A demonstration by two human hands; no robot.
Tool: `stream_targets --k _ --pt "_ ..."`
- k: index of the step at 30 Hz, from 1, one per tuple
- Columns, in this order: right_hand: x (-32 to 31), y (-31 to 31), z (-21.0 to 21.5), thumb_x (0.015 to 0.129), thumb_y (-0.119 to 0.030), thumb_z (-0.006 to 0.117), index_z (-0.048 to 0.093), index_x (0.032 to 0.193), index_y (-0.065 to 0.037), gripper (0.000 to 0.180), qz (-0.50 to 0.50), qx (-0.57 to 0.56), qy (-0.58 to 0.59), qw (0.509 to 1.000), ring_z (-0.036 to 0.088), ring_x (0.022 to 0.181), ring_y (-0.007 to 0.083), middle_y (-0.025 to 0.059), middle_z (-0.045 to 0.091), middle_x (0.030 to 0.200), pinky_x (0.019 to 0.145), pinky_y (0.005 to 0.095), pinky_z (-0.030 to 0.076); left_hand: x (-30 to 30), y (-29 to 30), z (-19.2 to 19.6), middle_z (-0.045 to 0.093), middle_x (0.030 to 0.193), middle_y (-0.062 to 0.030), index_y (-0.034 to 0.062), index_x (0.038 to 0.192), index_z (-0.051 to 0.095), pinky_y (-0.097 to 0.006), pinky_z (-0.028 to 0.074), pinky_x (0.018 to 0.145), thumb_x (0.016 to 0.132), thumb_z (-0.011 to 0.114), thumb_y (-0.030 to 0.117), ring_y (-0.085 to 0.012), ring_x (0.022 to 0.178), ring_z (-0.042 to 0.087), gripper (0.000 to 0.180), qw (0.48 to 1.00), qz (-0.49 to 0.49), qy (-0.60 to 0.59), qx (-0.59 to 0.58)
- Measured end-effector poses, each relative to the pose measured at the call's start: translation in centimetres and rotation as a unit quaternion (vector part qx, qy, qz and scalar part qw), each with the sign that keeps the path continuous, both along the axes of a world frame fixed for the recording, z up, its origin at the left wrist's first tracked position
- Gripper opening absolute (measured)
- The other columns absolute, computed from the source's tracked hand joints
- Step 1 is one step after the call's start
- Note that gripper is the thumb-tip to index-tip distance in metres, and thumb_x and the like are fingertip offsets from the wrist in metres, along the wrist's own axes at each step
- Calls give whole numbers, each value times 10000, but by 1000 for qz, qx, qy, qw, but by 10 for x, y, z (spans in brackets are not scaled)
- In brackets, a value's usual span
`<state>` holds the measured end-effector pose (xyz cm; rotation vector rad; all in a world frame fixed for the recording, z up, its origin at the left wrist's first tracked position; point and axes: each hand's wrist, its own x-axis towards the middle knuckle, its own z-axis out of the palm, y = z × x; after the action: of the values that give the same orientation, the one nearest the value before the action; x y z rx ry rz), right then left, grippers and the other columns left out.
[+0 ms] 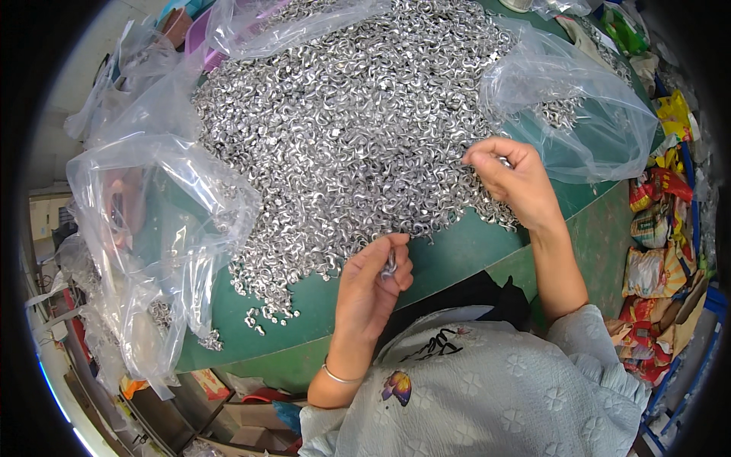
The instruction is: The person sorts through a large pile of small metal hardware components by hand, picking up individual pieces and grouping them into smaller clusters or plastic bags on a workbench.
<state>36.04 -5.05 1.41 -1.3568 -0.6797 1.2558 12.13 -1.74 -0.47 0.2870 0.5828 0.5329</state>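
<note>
A broad heap of small, shiny, curved metal pieces [335, 137] covers much of the green table [304, 320]. At the heap's near edge my left hand [373, 278] is closed, its palm turned partly up. Silvery metal pieces [390, 264] show between its curled fingers. My right hand [518, 183] is over the heap's right side, thumb and fingertips drawn together in a pinch. Silver glints in the gap behind its thumb; I cannot tell whether that is held or part of the heap behind.
Clear plastic bags [145, 228] lie along the left edge, with another clear bag [579, 114] at the right over more metal pieces. A purple basin [202, 38] stands at the far left. Colourful packets [655, 274] fill a rack beyond the table's right side.
</note>
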Motion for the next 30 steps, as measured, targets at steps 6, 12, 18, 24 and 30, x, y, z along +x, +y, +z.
stream_targets --k 6,12,18,24,30 --pt "-22 18 -7 759 -130 661 650 841 -29 131 -30 91 -475 875 565 585 179 68 622 707 528 297 436 11 -1 6 533 842 -64 -64 1102 524 -188 359 507 869 476 59 -106 652 439 267 999 -25 10 -35" --pt "-26 23 -3 750 -143 643 647 801 -69 90 -30 56 -559 827 598 629 290 96 635 748 554 370 463 16 -3 11 567 925 -67 -47 1128 531 -214 420 615 845 477 9 -115 745 491 293 997 -25 75 -9" --pt "-30 3 -1 743 -173 651 640 823 -82 122 60 67 -564 821 601 632 283 87 635 768 557 368 467 16 -6 7 558 858 -67 -59 1110 527 -202 382 536 872 483 74 -103 665 450 276 998 -12 61 -29" --pt "-46 3 -6 753 -125 612 551 753 -51 96 102 70 -658 742 592 579 293 85 566 667 451 375 442 16 -6 5 534 758 -67 -50 1108 521 -205 331 473 924 428 169 -91 569 400 300 999 -25 26 -35" --pt "-49 4 -16 750 -113 611 577 797 -49 86 56 105 -608 785 595 582 290 93 600 704 471 370 453 14 -9 1 548 799 -79 -49 1127 513 -200 333 486 912 431 135 -98 592 412 294 998 -23 0 -52"
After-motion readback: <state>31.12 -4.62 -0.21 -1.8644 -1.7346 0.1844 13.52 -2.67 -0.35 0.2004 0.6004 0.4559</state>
